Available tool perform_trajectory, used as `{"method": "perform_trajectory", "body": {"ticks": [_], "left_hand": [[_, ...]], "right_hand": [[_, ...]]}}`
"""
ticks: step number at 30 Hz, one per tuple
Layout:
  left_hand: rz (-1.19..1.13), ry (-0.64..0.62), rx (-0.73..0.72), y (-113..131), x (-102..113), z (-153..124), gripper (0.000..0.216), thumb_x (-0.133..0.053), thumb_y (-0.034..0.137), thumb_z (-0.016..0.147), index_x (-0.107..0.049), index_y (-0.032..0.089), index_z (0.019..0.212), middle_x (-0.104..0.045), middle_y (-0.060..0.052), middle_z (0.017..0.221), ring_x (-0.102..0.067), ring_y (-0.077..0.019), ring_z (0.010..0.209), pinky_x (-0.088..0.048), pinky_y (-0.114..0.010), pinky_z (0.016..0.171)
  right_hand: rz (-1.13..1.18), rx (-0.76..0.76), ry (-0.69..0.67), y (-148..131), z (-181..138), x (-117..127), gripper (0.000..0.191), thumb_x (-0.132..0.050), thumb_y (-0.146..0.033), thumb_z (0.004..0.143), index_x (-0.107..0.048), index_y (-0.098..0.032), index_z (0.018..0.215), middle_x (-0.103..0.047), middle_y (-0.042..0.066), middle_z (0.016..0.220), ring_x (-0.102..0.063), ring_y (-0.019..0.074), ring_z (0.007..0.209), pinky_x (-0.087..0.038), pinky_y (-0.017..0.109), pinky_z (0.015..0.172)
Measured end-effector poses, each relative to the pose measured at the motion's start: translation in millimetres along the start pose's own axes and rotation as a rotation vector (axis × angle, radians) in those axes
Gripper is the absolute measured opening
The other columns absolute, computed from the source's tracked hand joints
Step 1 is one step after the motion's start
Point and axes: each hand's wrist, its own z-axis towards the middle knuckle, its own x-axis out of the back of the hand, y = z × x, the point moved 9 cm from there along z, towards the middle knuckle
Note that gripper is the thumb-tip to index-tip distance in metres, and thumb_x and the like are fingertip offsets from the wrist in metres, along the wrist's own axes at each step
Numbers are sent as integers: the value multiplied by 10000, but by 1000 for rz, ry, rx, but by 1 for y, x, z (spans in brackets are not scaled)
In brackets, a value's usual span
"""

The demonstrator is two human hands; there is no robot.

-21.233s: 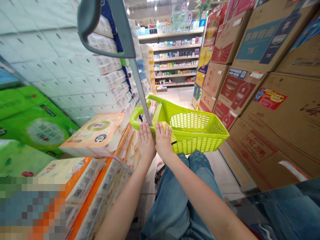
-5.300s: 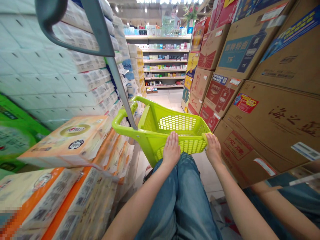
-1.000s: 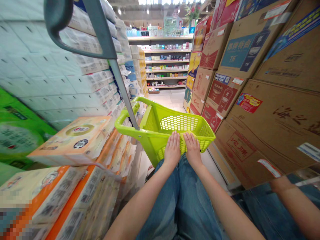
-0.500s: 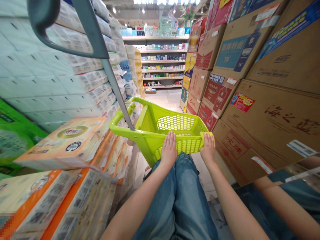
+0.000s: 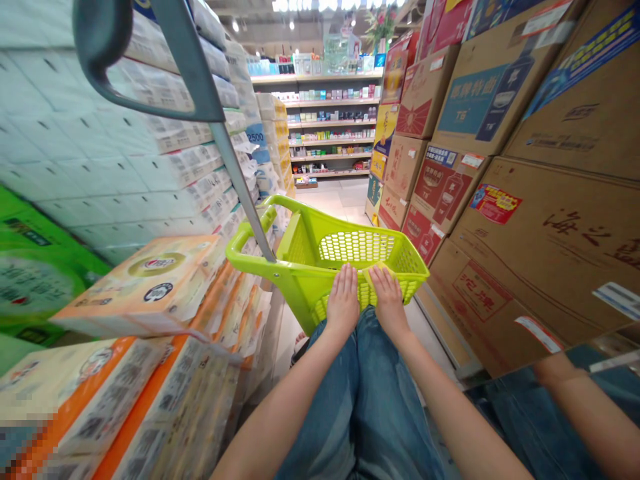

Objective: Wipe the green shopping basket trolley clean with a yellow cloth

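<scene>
A lime-green plastic shopping basket [image 5: 300, 261] stands on the aisle floor in front of my knees, and its grey pull handle [image 5: 200, 87] rises to the upper left. My left hand [image 5: 344, 301] lies flat on the basket's near rim with the fingers stretched out, holding nothing. Right beside it, my right hand [image 5: 388, 301] presses a small yellow cloth [image 5: 372, 274] against the same rim. Most of the cloth is hidden under the fingers. The basket's inside looks empty.
Stacked tissue packs [image 5: 150, 280] crowd the left side, close to the basket. Tall cardboard boxes [image 5: 540, 227] line the right. A narrow tiled aisle [image 5: 345, 193] runs ahead to product shelves [image 5: 335, 127]. A shiny surface [image 5: 575, 400] at lower right mirrors an arm.
My right hand has slid the yellow cloth left along the near rim, from the basket's right corner back to beside my left hand. The left hand has stayed in place.
</scene>
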Motion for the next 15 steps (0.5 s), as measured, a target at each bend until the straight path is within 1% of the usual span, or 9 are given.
{"method": "perform_trajectory", "body": {"ticks": [3, 6, 8, 9, 10, 11, 12, 13, 15], "left_hand": [[-2, -3, 0, 1, 1, 0, 683, -438, 124, 868, -294, 3, 1525, -290, -179, 1620, -199, -266, 1525, -259, -429, 1243], [5, 5, -1, 1, 0, 0, 681, -445, 124, 868, -303, 8, 1523, -299, -169, 1620, -212, -270, 1522, -253, -417, 1247], [7, 13, 0, 0, -1, 0, 686, -447, 115, 861, -302, 6, 1523, -301, -169, 1619, -207, -270, 1523, -248, -416, 1249], [6, 15, 3, 0, -1, 0, 689, -446, 109, 857, -301, 5, 1523, -299, -170, 1619, -202, -269, 1524, -246, -418, 1249], [4, 15, 8, 0, -2, 0, 693, -446, 103, 852, -302, 5, 1523, -297, -171, 1620, -196, -268, 1525, -246, -421, 1250], [1, 15, 13, 0, -3, 0, 697, -447, 99, 847, -303, 8, 1523, -295, -170, 1621, -191, -265, 1527, -246, -424, 1250], [-3, 14, 18, 0, -3, 0, 702, -447, 96, 842, -303, 12, 1524, -292, -169, 1622, -185, -261, 1528, -246, -426, 1250], [-6, 13, 21, 1, -3, 0, 705, -447, 95, 840, -302, 17, 1525, -290, -168, 1624, -179, -257, 1530, -246, -427, 1250], [-5, 17, 23, 1, -3, 0, 703, -441, 96, 840, -304, 23, 1526, -291, -165, 1624, -178, -256, 1530, -249, -429, 1248]], "right_hand": [[-61, -62, 26, 49, -9, 13, 783, -357, 3, 798, -305, -215, 1549, -430, 76, 1566, -275, 236, 1493, -265, 508, 1197], [-96, -188, 57, 104, -19, 25, 826, -384, 8, 754, -307, -211, 1546, -429, 95, 1562, -298, 243, 1482, -285, 510, 1191], [-82, -281, 47, 131, -23, 28, 840, -391, 16, 717, -344, -192, 1529, -421, 107, 1565, -307, 250, 1480, -314, 503, 1180], [-69, -326, 36, 139, -23, 29, 827, -387, 16, 716, -365, -176, 1520, -416, 116, 1568, -306, 258, 1481, -326, 505, 1173], [-55, -367, 27, 142, -23, 29, 803, -379, 13, 727, -383, -159, 1511, -412, 127, 1570, -302, 270, 1483, -332, 514, 1169], [-44, -400, 21, 139, -22, 29, 776, -369, 9, 745, -395, -145, 1505, -410, 137, 1571, -297, 283, 1485, -330, 530, 1169], [-36, -419, 17, 130, -20, 27, 758, -363, 5, 760, -399, -139, 1504, -409, 142, 1572, -289, 295, 1488, -320, 551, 1171], [-31, -418, 12, 116, -17, 25, 755, -362, 2, 768, -398, -142, 1507, -408, 140, 1573, -278, 304, 1492, -306, 573, 1173], [-24, -358, -15, 74, -9, 16, 784, -372, 9, 756, -383, -169, 1520, -394, 117, 1586, -250, 311, 1503, -272, 610, 1178]]}}
